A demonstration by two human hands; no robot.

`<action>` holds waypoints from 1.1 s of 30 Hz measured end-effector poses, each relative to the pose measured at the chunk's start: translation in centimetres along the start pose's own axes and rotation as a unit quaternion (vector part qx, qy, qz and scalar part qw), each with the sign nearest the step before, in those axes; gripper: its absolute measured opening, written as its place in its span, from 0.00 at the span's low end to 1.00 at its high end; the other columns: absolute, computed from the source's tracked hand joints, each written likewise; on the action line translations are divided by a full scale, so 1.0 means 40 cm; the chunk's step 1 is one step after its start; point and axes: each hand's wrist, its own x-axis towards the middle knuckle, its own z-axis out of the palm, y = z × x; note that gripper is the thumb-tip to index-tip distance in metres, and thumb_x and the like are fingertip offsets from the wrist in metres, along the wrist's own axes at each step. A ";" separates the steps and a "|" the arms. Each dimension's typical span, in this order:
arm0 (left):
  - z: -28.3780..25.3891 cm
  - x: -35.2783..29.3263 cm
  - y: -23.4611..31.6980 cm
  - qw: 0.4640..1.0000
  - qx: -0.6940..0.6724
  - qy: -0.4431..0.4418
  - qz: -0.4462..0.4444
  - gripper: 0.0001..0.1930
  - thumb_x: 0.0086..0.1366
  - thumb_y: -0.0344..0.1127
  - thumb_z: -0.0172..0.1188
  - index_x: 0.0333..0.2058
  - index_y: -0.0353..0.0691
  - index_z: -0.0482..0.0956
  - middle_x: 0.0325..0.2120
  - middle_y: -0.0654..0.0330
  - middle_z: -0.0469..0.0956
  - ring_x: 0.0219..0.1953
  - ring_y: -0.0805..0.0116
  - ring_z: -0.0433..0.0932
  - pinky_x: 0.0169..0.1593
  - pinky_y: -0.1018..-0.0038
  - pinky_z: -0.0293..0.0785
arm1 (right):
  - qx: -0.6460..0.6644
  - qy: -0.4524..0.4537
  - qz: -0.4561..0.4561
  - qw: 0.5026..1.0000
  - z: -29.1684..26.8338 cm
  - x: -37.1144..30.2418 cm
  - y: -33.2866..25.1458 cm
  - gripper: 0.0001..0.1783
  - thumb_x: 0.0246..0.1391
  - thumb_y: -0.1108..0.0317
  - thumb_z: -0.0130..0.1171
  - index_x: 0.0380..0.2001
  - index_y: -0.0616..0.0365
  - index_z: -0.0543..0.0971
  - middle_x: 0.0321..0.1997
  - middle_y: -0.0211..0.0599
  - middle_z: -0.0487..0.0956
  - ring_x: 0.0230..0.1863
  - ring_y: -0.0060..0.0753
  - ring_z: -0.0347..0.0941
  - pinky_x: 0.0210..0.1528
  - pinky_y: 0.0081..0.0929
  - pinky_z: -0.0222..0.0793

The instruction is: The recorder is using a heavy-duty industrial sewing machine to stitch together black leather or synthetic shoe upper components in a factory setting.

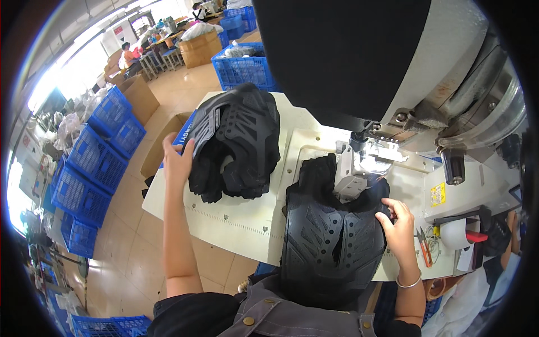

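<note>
A black moulded protective vest panel (320,247), with ridges and a row of holes, lies in front of me, its neck opening around the sewing machine's presser foot (353,174). My right hand (398,222) grips its right edge between thumb and fingers. At the left of the white table (255,216), a stack of similar black vest panels (244,135) is piled up. My left hand (178,160) is at the left edge of that stack, thumb and fingers apart, the thumb against the panels.
The large sewing machine head (348,56) overhangs the table at the right. Orange-handled thread snips (424,247) lie right of my right hand. Blue crates (92,157) line the left side, and another blue crate (244,70) stands behind the table. A person (132,59) sits far back.
</note>
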 end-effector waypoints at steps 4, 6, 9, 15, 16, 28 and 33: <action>0.029 -0.192 0.128 0.963 -0.039 0.103 0.247 0.20 0.50 0.30 0.59 0.43 0.36 0.70 0.39 0.53 0.72 0.43 0.56 0.68 0.48 0.65 0.61 | -0.204 0.089 -0.148 0.964 -0.002 -0.021 0.013 0.17 0.38 0.72 0.61 0.36 0.63 0.75 0.25 0.37 0.69 0.31 0.38 0.64 0.35 0.30 0.60; 0.002 -0.318 0.157 0.910 -0.162 -0.246 0.292 0.23 0.51 0.36 0.61 0.45 0.34 0.69 0.43 0.53 0.70 0.45 0.55 0.67 0.50 0.64 0.60 | -0.302 0.145 -0.216 0.917 0.002 -0.036 -0.021 0.16 0.39 0.72 0.61 0.35 0.62 0.75 0.25 0.36 0.69 0.30 0.37 0.64 0.35 0.31 0.60; 0.024 -0.425 0.247 0.867 -0.114 -0.341 0.345 0.37 0.50 0.49 0.62 0.52 0.31 0.60 0.51 0.48 0.63 0.53 0.52 0.61 0.55 0.63 0.56 | -0.290 0.180 -0.205 0.917 -0.003 -0.025 -0.027 0.12 0.44 0.72 0.59 0.35 0.62 0.73 0.25 0.32 0.69 0.29 0.30 0.64 0.35 0.28 0.59; 0.062 -0.437 0.252 0.854 -0.052 -0.434 0.282 0.53 0.43 0.59 0.63 0.58 0.31 0.47 0.58 0.43 0.50 0.61 0.48 0.48 0.60 0.60 0.48 | 0.368 0.069 0.036 0.926 -0.013 -0.059 -0.042 0.10 0.49 0.75 0.56 0.36 0.65 0.72 0.31 0.30 0.74 0.35 0.19 0.67 0.39 0.21 0.64; 0.056 -0.440 0.263 0.851 -0.055 -0.436 0.286 0.53 0.43 0.59 0.63 0.58 0.31 0.47 0.58 0.43 0.50 0.61 0.48 0.48 0.60 0.60 0.48 | 0.429 0.001 0.026 0.903 -0.009 -0.070 -0.051 0.11 0.48 0.73 0.57 0.37 0.65 0.72 0.32 0.31 0.75 0.36 0.20 0.68 0.41 0.21 0.64; 0.034 -0.451 0.287 0.479 -0.499 -0.681 -0.242 0.18 0.63 0.45 0.47 0.42 0.34 0.68 0.32 0.57 0.76 0.25 0.72 0.76 0.28 0.80 0.72 | 0.642 -0.043 0.133 0.754 -0.050 -0.066 -0.112 0.19 0.50 0.73 0.52 0.46 0.68 0.66 0.42 0.44 0.74 0.39 0.33 0.74 0.42 0.27 0.71; 0.008 -0.447 0.366 0.492 -0.632 -0.524 -0.288 0.20 0.58 0.35 0.55 0.47 0.33 0.65 0.39 0.56 0.75 0.38 0.69 0.75 0.44 0.72 0.71 | 0.622 -0.035 0.143 0.769 -0.053 -0.056 -0.100 0.17 0.50 0.75 0.51 0.45 0.67 0.67 0.40 0.42 0.75 0.37 0.32 0.74 0.40 0.25 0.72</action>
